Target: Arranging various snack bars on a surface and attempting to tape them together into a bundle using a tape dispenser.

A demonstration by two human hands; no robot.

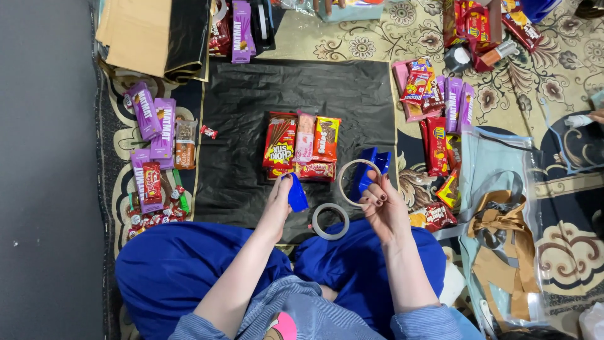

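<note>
The person sits cross-legged, both hands out over the black sheet [251, 94]. The left hand [279, 200] is closed on a small blue piece [296, 194], thumb and fingers pinching it just above the knee. The right hand [382, 204] is raised a little, fingers clamped on a blue tape holder [368, 171] with a clear tape ring [357, 181] hanging around its end. The hands are apart, and between them, a touch nearer the body, a second tape roll [330, 221] lies flat on the sheet.

Just beyond the fingertips sits a neat bundle of snack packets [302, 145], side by side and touching. More purple wafer packs [154, 119] lie well off past the left hand, and red packets [437, 145] past the right one.

By the look of it, this is the tape-loading stage: the dispenser is in two parts, one per hand. The next move calls for bringing the hands together and lining the small piece up squarely with the holder, keeping the ring seated.
</note>
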